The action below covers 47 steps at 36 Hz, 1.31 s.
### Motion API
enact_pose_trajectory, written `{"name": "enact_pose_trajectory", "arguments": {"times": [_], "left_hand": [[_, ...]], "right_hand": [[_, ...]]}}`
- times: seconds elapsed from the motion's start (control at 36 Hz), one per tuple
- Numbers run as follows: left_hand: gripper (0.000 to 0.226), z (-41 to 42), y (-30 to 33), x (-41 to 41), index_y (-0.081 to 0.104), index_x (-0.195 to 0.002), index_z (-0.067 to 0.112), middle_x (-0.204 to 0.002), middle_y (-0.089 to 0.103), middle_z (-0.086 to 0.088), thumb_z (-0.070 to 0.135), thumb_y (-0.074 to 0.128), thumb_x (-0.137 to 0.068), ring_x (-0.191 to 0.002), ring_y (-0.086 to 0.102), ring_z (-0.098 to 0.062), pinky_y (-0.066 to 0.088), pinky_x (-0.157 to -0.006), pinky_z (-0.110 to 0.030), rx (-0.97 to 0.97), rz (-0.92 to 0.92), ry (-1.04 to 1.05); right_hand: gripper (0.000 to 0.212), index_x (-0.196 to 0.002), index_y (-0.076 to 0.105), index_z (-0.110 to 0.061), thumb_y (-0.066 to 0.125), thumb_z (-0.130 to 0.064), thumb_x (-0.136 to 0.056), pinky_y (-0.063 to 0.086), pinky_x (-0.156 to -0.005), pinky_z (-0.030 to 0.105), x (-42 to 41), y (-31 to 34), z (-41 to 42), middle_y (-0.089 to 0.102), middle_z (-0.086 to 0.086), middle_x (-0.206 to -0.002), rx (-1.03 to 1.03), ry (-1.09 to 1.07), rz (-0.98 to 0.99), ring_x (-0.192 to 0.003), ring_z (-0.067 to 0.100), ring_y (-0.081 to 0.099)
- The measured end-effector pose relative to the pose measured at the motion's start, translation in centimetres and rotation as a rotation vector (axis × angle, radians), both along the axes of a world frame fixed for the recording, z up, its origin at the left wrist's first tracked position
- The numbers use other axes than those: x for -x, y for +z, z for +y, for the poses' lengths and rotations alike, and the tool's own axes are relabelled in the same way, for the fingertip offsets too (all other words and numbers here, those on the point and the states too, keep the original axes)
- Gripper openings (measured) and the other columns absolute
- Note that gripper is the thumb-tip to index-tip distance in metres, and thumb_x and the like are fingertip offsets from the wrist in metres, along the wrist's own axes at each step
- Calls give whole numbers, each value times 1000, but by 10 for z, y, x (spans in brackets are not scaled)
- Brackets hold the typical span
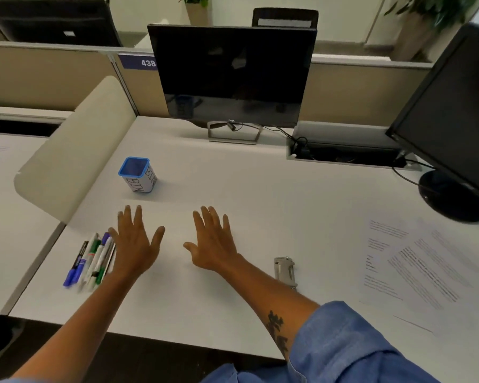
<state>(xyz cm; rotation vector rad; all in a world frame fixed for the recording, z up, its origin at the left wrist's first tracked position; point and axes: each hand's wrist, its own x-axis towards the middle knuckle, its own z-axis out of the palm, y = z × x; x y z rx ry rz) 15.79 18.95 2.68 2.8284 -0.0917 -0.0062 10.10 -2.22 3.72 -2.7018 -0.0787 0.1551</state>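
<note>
We read this as the very start of the work: nothing has been gathered yet. The pens [90, 261], a loose bundle of blue, green and white markers, lie flat on the tabletop [260, 203] near its left front edge. Our left hand [134, 244] is spread just beside them, fingers straight and fanned, its grip open and holding nothing. Its outer edge overlaps the nearest pen in this view, so we cannot tell whether it touches. Our right hand [215, 244] is spread the same way a little to the right, grip open and empty, well apart from the pens.

The blue-rimmed cup [137, 175] marked BIN stands upright beyond the left hand, farther back on the tabletop, and as far as we can see into its mouth it holds no pens (the bottom is in shadow, so we would not swear to it).

What is left, in our judgement, is everything: close a grip on the pens, lift them and drop them into the cup. A metal stapler [285, 270] lies beside our right forearm, printed sheets [415, 266] are scattered to the right, and a dark monitor [233, 76] stands at the back; none of these is touched.
</note>
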Motion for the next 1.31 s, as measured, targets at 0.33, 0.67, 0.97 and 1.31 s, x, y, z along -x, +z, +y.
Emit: {"name": "enact_pose_trajectory", "arguments": {"times": [0.33, 0.67, 0.97, 1.31], "left_hand": [[80, -168, 30, 33, 18, -165, 14, -175, 6, -13, 52, 50, -102, -162, -1, -32, 3, -126, -62, 134, -60, -300], [80, -330, 41, 91, 20, -165, 13, -175, 10, -11, 53, 50, -102, -163, 0, -30, 5, -131, -57, 169, 0, -525], [83, -424, 4, 154, 12, -166, 12, -175, 2, -9, 52, 49, -104, -162, -7, -29, 4, -131, -53, 100, 200, -675], [89, -476, -27, 190, 4, -166, 10, -175, -9, -11, 62, 39, -103, -161, -14, -32, 2, -129, -56, -27, 366, -683]], "right_hand": [[81, -166, 21, -15, 56, -50, -102, 5, -131, 59, 42, 31, -144, 10, 11, -177, 12, -192, -169, -165, 31, 1], [77, -167, 24, -21, 50, -56, -104, 3, -133, 55, 116, 32, -287, 11, 6, -178, 108, -428, -178, -165, 30, 5], [80, -167, 16, -17, 46, -57, -105, 7, -132, 56, 198, 10, -399, 6, 8, -178, 121, -664, 29, -165, 29, 1], [100, -168, 9, -11, 51, -68, -98, 11, -131, 59, 279, -3, -496, 1, 14, -177, 42, -1088, 218, -164, 34, 1]]}}
